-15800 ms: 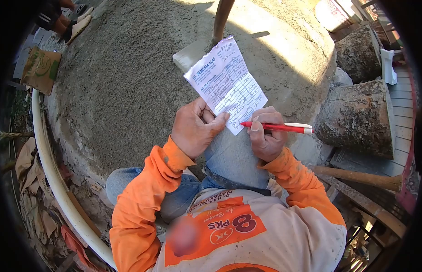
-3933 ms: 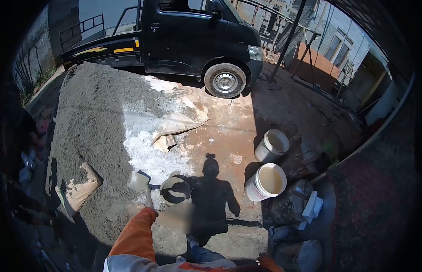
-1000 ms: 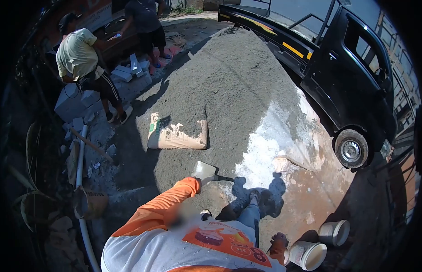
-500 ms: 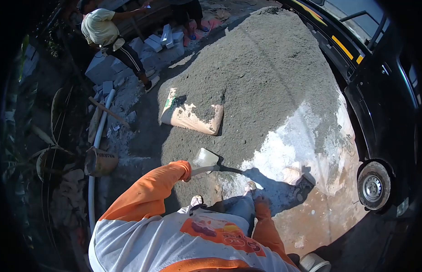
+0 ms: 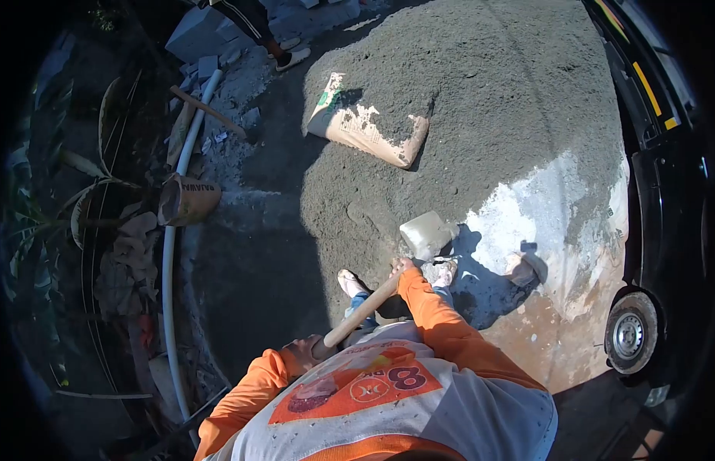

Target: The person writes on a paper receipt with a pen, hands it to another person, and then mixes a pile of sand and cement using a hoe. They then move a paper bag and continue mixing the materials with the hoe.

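I hold a hoe by its long wooden handle (image 5: 361, 313), which slants up and to the right in front of my shirt. My left hand (image 5: 303, 353) is closed round its lower end, close to my body. My right hand (image 5: 403, 268) grips it farther up, near the blade. The pale metal blade (image 5: 428, 233) is at the grey sand heap (image 5: 488, 92), just beyond my feet. Ahead, a brown paper sack (image 5: 373, 137) lies partly covered with sand. White powder (image 5: 519, 211) is spread over the heap's right side.
A black vehicle (image 5: 672, 207) stands along the right, its wheel (image 5: 629, 333) near the heap. On the left run a white pipe (image 5: 169, 284) and an upright brown paper bag (image 5: 197, 201). Another person's legs (image 5: 253, 23) and pale blocks (image 5: 196, 32) are at the top.
The hoe's blade has shifted right, towards my right foot. My left hand has drawn back to my body, and my right hand has come up onto the handle. The view has tilted down.
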The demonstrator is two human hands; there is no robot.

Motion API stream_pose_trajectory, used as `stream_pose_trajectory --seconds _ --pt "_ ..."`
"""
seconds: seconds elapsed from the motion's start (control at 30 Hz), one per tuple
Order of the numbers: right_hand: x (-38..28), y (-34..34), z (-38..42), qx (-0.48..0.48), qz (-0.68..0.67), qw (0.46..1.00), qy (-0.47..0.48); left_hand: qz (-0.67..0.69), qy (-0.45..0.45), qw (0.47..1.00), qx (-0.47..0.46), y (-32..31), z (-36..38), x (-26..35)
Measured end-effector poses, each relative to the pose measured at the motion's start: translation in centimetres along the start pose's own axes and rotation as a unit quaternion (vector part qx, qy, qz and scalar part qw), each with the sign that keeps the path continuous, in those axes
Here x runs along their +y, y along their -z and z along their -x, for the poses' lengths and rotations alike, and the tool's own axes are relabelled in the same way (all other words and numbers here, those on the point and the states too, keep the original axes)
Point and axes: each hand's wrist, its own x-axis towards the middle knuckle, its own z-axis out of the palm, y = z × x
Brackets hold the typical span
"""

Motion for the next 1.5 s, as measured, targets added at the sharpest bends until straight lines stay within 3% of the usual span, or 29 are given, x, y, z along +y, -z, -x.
stream_pose_trajectory --seconds 0.03,0.1,0.13,0.23,0.3,0.37,0.43,0.57,0.6,0.7,0.73,0.8,0.83,0.87,0.9,0.97,1.13,1.23,1.33,1.4,1.5 --pt "-0.7 -1.0 -0.1 -0.018 0.024 0.998 0.052 0.014 -0.015 1.0 0.008 -1.7 -0.6 -2.9" --pt "0.3 -0.4 0.3 -0.037 0.074 0.988 0.133 -0.048 0.148 0.987 -0.034 -5.4 -0.5 -7.8" --pt "-0.6 -3.7 3.7 0.047 0.093 0.975 0.198 -0.017 0.149 0.989 0.01 -5.6 -1.2 -8.5" --pt "-4.5 -12.3 12.8 0.083 0.075 0.92 0.375 0.053 0.069 0.996 0.037 -5.3 -8.6 -9.6" --pt "-7.1 -17.5 19.7 0.005 0.095 0.872 0.479 0.151 -0.014 0.985 0.081 -4.5 -14.2 -7.7" --pt "-9.5 -21.7 25.2 -0.078 0.155 0.776 0.607 0.222 -0.099 0.958 0.155 -1.5 -19.0 -3.3" --pt "-10.9 -25.2 28.2 -0.085 0.197 0.69 0.691 0.245 -0.137 0.941 0.188 1.7 -22.9 1.6" --pt "-15.4 -27.8 23.1 -0.044 0.25 0.667 0.701 0.258 -0.148 0.927 0.227 4.7 -32.3 6.9" --pt "-17.3 -27.9 19.9 -0.054 0.256 0.664 0.701 0.287 -0.14 0.928 0.194 4.4 -34.8 7.0" --pt "-21.5 -25.8 5.4 0.039 0.288 0.716 0.634 0.338 -0.048 0.928 0.147 -3.3 -44.1 4.1" --pt "-21.6 -22.4 -0.7 0.096 0.305 0.738 0.594 0.351 0.009 0.931 0.1 -8.1 -44.9 3.3" --pt "-21.6 -15.9 -12.4 0.164 0.449 0.773 0.417 0.332 0.106 0.934 0.079 -17.7 -44.9 2.7" --pt "-22.6 -13.2 -15.6 0.169 0.443 0.781 0.406 0.289 0.174 0.94 0.037 -19.2 -44.3 3.2" --pt "-23.5 -11.0 -18.5 0.15 0.392 0.84 0.345 0.235 0.23 0.944 -0.006 -18.3 -44.9 2.7" --pt "-23.9 -9.7 -20.1 0.128 0.339 0.889 0.281 0.222 0.217 0.95 -0.017 -17.7 -44.9 2.4" --pt "-24.6 -9.4 -19.6 0.118 0.324 0.898 0.274 0.213 0.183 0.959 -0.022 -18.4 -44.7 2.5" --pt "-23.8 -9.0 -18.6 0.126 0.324 0.893 0.285 0.219 0.193 0.956 -0.003 -19.1 -43.5 3.1" --pt "-22.4 -8.8 -17.3 0.104 0.322 0.894 0.293 0.242 0.167 0.951 0.097 -19.0 -41.7 2.9" --pt "-21.7 -9.2 -17.1 0.133 0.34 0.871 0.33 0.282 0.163 0.94 0.1 -19.5 -41.2 3.2" --pt "-21.4 -9.9 -15.7 0.17 0.379 0.835 0.361 0.241 0.149 0.949 0.139 -21.8 -41.6 4.0" --pt "-21.9 -11.4 -14.1 0.17 0.416 0.81 0.377 0.32 0.145 0.934 0.07 -19.6 -41.5 5.7"
